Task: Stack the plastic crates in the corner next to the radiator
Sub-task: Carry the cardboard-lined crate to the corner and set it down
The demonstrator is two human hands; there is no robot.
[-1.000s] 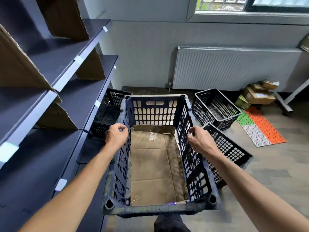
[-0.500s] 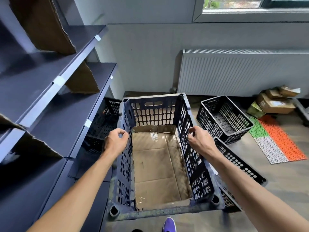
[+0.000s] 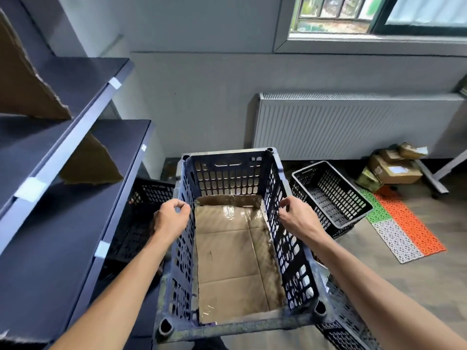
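I hold a dark blue plastic crate (image 3: 228, 178) lined with cardboard, lifted in front of me. My left hand (image 3: 171, 218) grips its left rim and my right hand (image 3: 298, 218) grips its right rim. A black crate (image 3: 331, 195) stands on the floor to the right, in front of the white radiator (image 3: 353, 125). Another black crate (image 3: 144, 213) sits low on the left beside the shelving. A third black crate (image 3: 346, 324) is partly hidden under the blue one at the lower right. The corner floor lies just beyond the blue crate's far end.
Dark shelving (image 3: 63, 193) with cardboard pieces runs along the left. Cardboard boxes (image 3: 394, 168) and a green, white and orange mat (image 3: 401, 231) lie at the right near a metal leg (image 3: 429, 178). A window (image 3: 374, 16) is above the radiator.
The view has tilted up and the blue crate has moved forward toward the corner wall. Both hands keep their hold on its side rims.
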